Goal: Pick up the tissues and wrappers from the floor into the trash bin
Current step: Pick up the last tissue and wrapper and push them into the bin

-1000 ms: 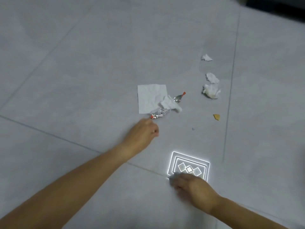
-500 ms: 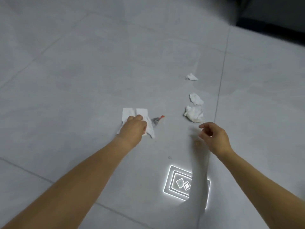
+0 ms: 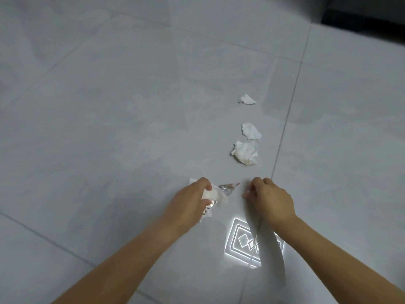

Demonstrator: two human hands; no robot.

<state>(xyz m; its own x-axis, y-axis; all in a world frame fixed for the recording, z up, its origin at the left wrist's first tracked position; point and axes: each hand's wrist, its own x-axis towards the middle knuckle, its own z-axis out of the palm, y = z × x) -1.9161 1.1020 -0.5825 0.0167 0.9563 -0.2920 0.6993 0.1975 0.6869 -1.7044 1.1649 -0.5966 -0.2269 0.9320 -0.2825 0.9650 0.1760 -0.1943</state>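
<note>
Here, seen from the head camera, a person reaches both bare arms out over a grey tiled floor [image 3: 109,106]. The left hand [image 3: 188,201] is closed around a bunch of white tissue [image 3: 209,194] together with a silvery foil wrapper [image 3: 228,188]. The wrapper sticks out of the fist on the right, its long axis running roughly left to right and tilting slightly far, its red-tipped end pointing right toward the other hand. More crinkled foil shows below the fist, near the wrist side.

The right hand [image 3: 270,199] sits just beside it, knuckles up, fingers curled and pressed together near the floor; whether they pinch anything cannot be told.

Farther off, three more crumpled tissues lie in a line running near to far, just left of a tile seam. The largest wad [image 3: 246,152] is nearest, a smaller piece [image 3: 251,131] lies just beyond it, almost touching, and a third scrap [image 3: 247,99] lies well apart at the far end.

A bright reflection of a ceiling light [image 3: 241,240] gleams on the tile between the forearms.
</note>
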